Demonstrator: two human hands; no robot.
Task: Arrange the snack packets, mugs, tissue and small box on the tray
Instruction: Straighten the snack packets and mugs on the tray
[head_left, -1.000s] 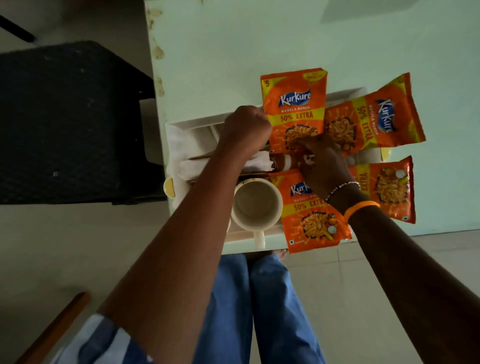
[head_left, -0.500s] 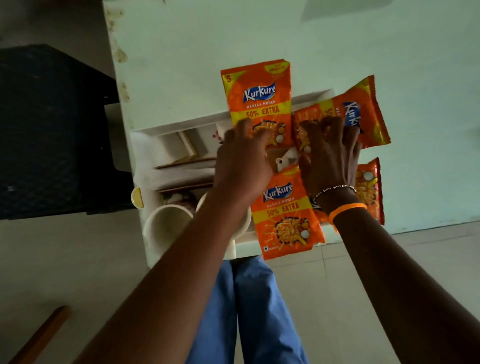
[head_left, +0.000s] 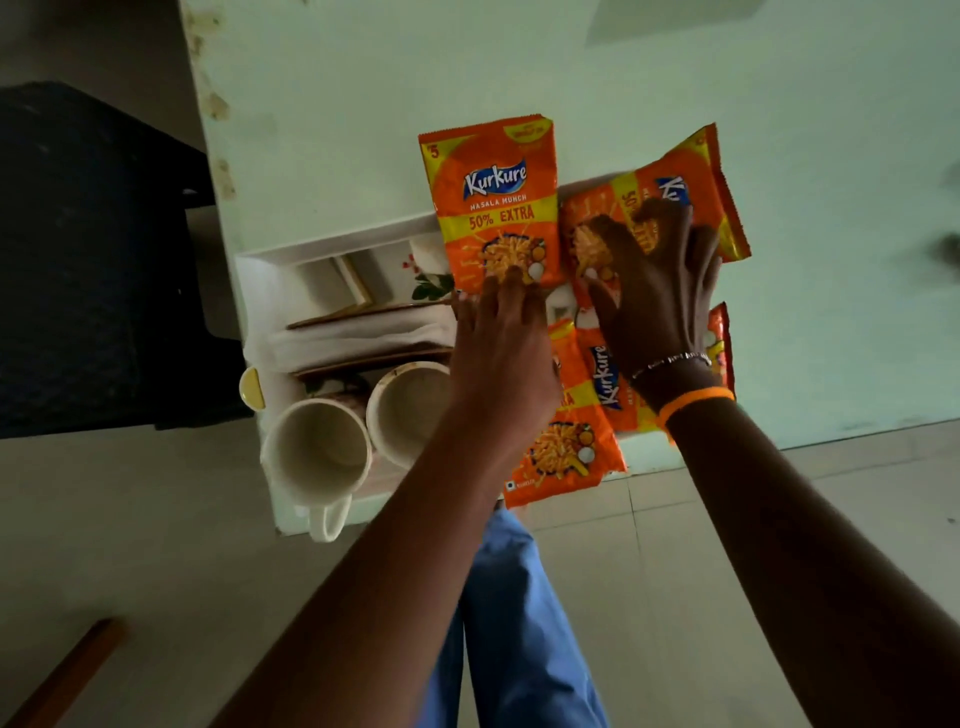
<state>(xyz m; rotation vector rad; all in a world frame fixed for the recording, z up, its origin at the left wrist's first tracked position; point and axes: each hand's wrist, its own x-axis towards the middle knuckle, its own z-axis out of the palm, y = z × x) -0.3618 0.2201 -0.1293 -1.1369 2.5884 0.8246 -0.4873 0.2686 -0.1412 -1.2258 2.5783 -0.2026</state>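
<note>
A white tray (head_left: 332, 240) sits at the near left corner of the pale green table. Several orange Kurkure packets lie over its right half: an upright one (head_left: 493, 208), a slanted one (head_left: 670, 192), a near one (head_left: 566, 452) and one at the right (head_left: 719, 348). My left hand (head_left: 498, 353) lies flat, fingertips on the upright packet's lower edge. My right hand (head_left: 649, 291) is spread flat on the slanted packet. Two white mugs (head_left: 317, 457) (head_left: 405, 405) stand at the tray's near left. Folded tissue (head_left: 353, 335) lies behind them, and a small box (head_left: 327, 283) beyond that.
A dark woven chair (head_left: 93, 249) stands left of the table. The table (head_left: 571, 62) stretches away beyond the tray. My blue trouser legs (head_left: 514, 623) and the tiled floor are below. A yellow-edged object (head_left: 252, 388) sticks out at the tray's left rim.
Both hands went from closed near the tray's middle to flat and spread on the far packets. The second mug came into view from under my left arm. The camera view shifted.
</note>
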